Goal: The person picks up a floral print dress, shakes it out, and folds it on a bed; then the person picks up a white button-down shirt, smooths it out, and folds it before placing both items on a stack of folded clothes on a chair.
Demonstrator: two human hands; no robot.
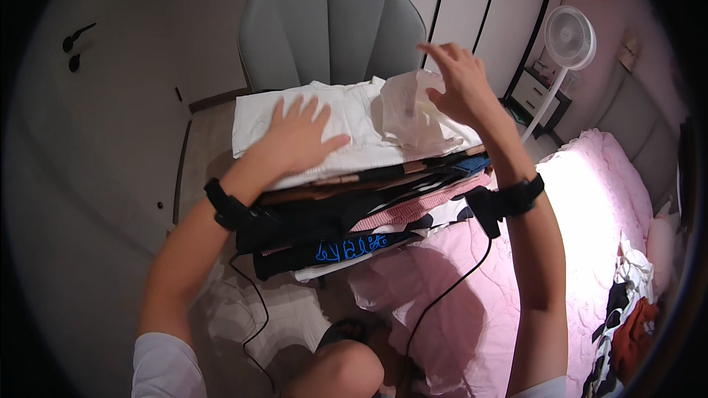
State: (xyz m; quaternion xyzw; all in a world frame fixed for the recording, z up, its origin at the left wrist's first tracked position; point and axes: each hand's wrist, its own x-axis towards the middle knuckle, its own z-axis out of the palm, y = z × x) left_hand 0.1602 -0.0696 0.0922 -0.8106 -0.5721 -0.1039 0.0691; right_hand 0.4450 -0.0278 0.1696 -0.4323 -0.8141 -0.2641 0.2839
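Observation:
My left hand point(301, 135) lies with spread fingers on a folded white garment point(354, 105), which tops a tall stack of folded clothes point(332, 215). Holding nothing that I can see, my right hand point(462, 85) is raised with its fingers apart, just right of and above a translucent plastic bag point(412, 116). This crumpled bag rests on the right part of the white garment. Below it the stack shows black, brown, denim and red-checked layers, and a black fabric with blue lettering. Each wrist wears a black strap with a cable.
The stack stands on the seat of a grey padded chair point(332, 22). A bed with a pink quilt point(442, 287) is at the right, with loose clothes point(633, 331) on its far right. Beyond stand a white fan point(569, 38) and a small drawer cabinet point(534, 97).

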